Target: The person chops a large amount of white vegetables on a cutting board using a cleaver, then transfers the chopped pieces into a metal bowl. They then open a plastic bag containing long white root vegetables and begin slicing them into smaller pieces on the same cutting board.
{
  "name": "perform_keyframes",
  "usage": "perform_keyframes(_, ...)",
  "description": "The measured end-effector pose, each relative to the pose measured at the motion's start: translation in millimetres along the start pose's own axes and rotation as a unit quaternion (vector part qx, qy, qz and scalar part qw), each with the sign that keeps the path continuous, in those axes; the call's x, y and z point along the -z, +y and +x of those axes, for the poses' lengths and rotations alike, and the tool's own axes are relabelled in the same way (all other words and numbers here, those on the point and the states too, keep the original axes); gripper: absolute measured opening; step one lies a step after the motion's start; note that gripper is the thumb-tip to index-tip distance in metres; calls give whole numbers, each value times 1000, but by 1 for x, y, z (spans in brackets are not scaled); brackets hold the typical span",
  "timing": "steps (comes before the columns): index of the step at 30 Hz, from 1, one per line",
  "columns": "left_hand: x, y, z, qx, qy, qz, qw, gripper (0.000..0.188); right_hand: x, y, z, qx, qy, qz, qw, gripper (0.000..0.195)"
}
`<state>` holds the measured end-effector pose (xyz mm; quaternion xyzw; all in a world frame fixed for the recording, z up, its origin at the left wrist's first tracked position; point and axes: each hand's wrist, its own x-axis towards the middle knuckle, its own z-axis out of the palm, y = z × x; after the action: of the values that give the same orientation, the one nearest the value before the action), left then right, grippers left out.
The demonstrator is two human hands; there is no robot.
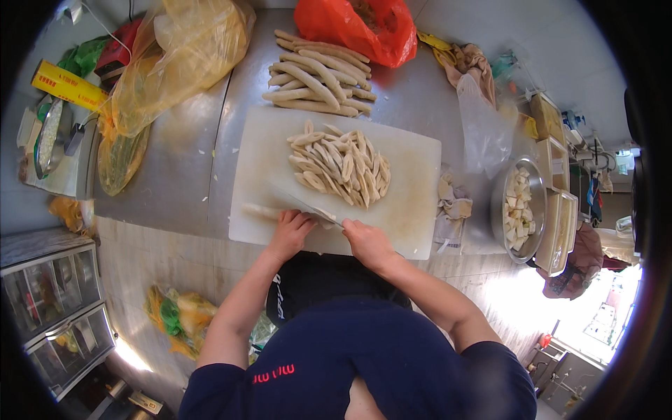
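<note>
On a white cutting board (409, 210), my left hand (292, 231) holds down a long, pale, peeled root vegetable (260, 211) that points left. My right hand (366, 240) is closed round the handle of a kitchen knife (304, 206), whose blade slants up and left beside my left fingertips. Slices lie against the blade near those fingers. A pile of slanted oval slices (346, 163) rests at the board's middle, above the knife. Beyond the board's far edge, whole peeled roots (320, 73) are stacked on the metal table.
A red plastic bag (362, 31) stands behind the roots and a yellowish bag (194, 58) at far left. Right of the board lie a crumpled cloth (451, 205) and a steel bowl (541, 210) of white chunks, with plastic containers (559, 231) beside it.
</note>
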<state>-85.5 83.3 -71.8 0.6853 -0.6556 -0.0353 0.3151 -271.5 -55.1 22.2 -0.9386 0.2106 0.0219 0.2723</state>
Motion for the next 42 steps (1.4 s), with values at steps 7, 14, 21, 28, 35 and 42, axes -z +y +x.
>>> perform_keyframes(7,1,-3,-1,0,5,-20,1000,27,-8,-11,6,-35,-12,-22,999,11)
perform_keyframes(14,7,-8,-7,29,41,28,998,26,4,-16,7,-16,28,29,999,10)
perform_keyframes(21,11,-10,-4,14,25,22,999,26,-16,-25,28,-36,-14,-2,999,14)
perform_keyframes(28,14,-19,-13,28,30,6,999,26,13,-40,18,-41,-42,45,997,15)
perform_keyframes(35,16,-18,-9,27,23,-19,999,25,-18,-34,42,-44,-19,32,998,12)
perform_keyframes(42,30,-22,-19,50,17,49,997,25,-3,-48,36,-22,-56,19,998,17)
